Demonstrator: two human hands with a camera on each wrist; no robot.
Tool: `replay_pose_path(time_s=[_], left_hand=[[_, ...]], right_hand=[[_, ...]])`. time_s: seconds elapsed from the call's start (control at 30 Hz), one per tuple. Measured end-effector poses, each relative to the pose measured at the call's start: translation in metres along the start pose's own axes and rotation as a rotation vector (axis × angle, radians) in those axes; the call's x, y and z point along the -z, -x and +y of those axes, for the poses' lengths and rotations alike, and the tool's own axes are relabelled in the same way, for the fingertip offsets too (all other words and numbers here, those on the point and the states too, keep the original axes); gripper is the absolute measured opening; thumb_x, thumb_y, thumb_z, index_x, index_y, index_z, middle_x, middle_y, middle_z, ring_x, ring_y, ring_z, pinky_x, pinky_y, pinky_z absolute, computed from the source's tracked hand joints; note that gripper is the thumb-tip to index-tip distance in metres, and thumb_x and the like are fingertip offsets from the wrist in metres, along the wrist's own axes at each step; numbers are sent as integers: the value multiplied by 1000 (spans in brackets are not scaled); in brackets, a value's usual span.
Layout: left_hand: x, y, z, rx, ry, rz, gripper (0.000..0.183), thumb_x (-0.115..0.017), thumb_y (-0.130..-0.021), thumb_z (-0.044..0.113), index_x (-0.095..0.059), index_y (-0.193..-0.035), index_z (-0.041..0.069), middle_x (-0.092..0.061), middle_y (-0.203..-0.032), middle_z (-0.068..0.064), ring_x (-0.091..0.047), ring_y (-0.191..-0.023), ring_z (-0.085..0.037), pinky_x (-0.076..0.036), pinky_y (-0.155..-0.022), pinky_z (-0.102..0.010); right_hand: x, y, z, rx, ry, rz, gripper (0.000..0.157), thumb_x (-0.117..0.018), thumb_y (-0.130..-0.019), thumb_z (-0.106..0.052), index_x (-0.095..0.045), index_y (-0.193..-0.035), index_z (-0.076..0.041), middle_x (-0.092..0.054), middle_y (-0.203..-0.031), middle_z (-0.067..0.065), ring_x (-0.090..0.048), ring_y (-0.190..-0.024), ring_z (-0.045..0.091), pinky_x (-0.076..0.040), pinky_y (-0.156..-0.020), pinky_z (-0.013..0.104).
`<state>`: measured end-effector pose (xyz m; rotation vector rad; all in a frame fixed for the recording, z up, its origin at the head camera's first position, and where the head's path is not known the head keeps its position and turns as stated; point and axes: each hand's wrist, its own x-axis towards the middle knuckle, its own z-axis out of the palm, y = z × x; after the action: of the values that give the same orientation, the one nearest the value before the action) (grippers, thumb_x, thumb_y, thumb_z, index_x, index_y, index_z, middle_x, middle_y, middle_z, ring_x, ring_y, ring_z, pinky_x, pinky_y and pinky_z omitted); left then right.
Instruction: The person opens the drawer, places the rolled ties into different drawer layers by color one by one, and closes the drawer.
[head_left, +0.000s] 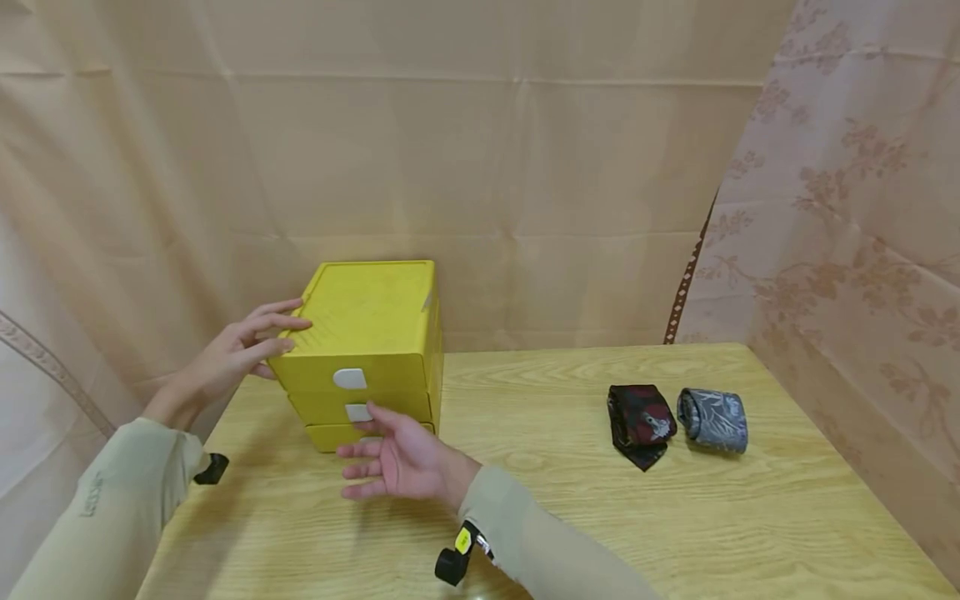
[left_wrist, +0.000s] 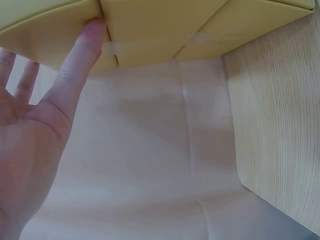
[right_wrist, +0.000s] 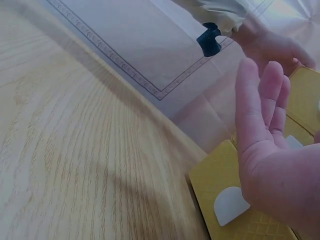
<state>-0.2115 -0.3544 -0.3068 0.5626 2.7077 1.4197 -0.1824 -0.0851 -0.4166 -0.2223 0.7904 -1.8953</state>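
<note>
A yellow three-drawer box [head_left: 367, 308] stands at the left of the table, with white tabs on its drawer fronts. My left hand [head_left: 236, 346] rests on its upper left edge, fingertips on the top. In the left wrist view, one digit of the left hand [left_wrist: 60, 115] lies straight against the side, at a seam between two tiers. My right hand [head_left: 408, 458] is in front of the lower drawers, fingers extended and apart. Its thumb tip is right at the white tab [head_left: 358, 412] of the middle drawer. In the right wrist view the lowest drawer's tab [right_wrist: 230, 205] shows beside the right hand [right_wrist: 280, 155].
A rolled dark red patterned necktie [head_left: 641, 417] and a rolled grey-blue necktie [head_left: 712, 419] lie side by side on the wooden table [head_left: 555, 508], toward the right. A beige curtain [head_left: 487, 167] hangs behind, a flowered cloth [head_left: 862, 208] at the right.
</note>
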Motion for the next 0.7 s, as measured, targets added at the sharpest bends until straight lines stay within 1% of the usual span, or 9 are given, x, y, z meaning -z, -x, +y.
replay_pose_path(time_s=[0.1,0.2,0.33,0.43,0.6,0.7], left_hand=[[0,0,-1,3,2,-1,35,-51,-100,19,-53,-133,10,-22,-154,2,-53,-110,-11,-55,-69,-39],[1,0,-1,2,5,-3,35,-51,-100,19,-53,-133,10,-22,-154,2,-53,-109,-12,-55,-70,-39],[0,-1,-2,-4,12,-4,35,-50,-100,18,-53,-133,9,-22,-154,1,-52,-110,-10,-55,-70,-39],[0,-1,-4,-4,18,-3,35,-51,-99,18,-53,-133,9,-22,-155,0,-52,-112,-8,-55,-69,-39],[0,-2,-5,-15,30,-10,35,-51,-99,16,-53,-133,8,-21,-155,-1,-53,-112,-7,-55,-69,-39],[0,-2,-5,-27,30,-15,35,-51,-99,15,-52,-133,7,-21,-155,-2,-52,-113,-6,-55,-68,-40]], right_hand=[[0,-2,-1,4,-7,-5,65,-48,-94,-54,-27,-140,-12,-63,-101,6,-62,-81,19,-46,-90,49],[-1,-3,-1,4,-13,8,66,-47,-94,-53,-26,-141,-11,-63,-101,7,-62,-80,20,-50,-84,45],[-2,-4,-3,7,-11,32,67,-46,-95,-52,-25,-141,-9,-63,-102,8,-62,-80,20,-52,-80,43],[-3,-5,-3,7,-1,44,63,-43,-97,-51,-27,-141,-8,-63,-102,8,-61,-79,20,-50,-84,46],[-4,-7,-2,8,19,68,55,-38,-99,-48,-31,-138,-10,-63,-103,9,-61,-79,20,-44,-92,51],[-5,-8,-1,8,20,74,55,-37,-100,-48,-31,-138,-10,-62,-103,9,-61,-79,20,-45,-91,51]])
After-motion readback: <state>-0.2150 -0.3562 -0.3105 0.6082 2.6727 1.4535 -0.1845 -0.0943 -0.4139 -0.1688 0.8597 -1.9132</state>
